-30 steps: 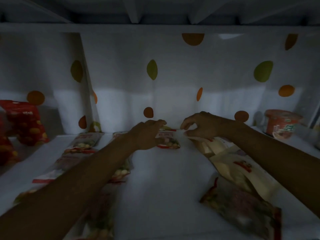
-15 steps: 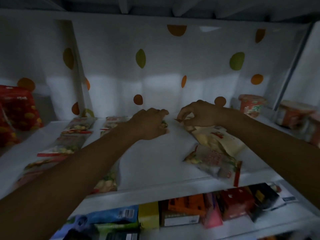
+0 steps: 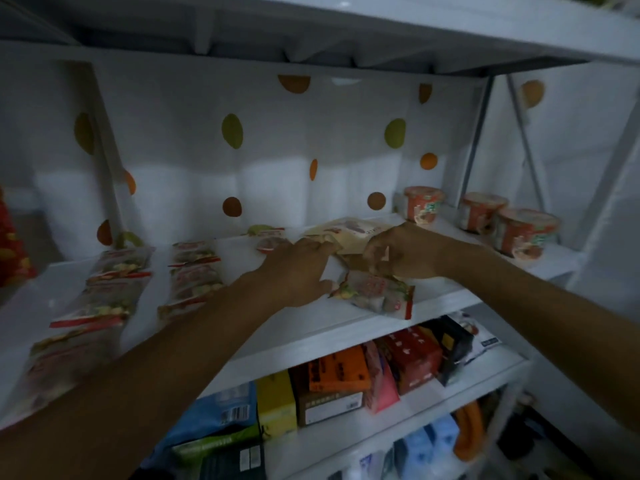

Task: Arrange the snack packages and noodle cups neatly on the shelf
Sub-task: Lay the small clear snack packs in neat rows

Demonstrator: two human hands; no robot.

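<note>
On the white shelf (image 3: 446, 301) a cream snack package (image 3: 349, 230) lies flat near the back. My left hand (image 3: 298, 268) rests palm down, fingertips touching the package's left corner. My right hand (image 3: 401, 251) has its fingers curled at the package's near right edge and seems to pinch it. A colourful snack package (image 3: 375, 296) lies just below both hands at the shelf's front edge. A small snack pack (image 3: 270, 241) sits behind my left hand. Two rows of snack packs (image 3: 114, 285) (image 3: 194, 275) lie on the left. Three noodle cups (image 3: 424, 204) (image 3: 483, 211) (image 3: 523, 233) stand on the right.
A red bag (image 3: 10, 251) stands at the far left. A dotted white sheet (image 3: 277, 174) backs the shelf and a shelf board (image 3: 346, 36) hangs low overhead. The lower shelf holds boxes (image 3: 337, 374) and bags (image 3: 221, 415). A metal post (image 3: 474, 150) stands behind the cups.
The view has pulled back and down, showing the lower shelves. Both hands left the small pack at the back and came nearer and right, onto the cream package.
</note>
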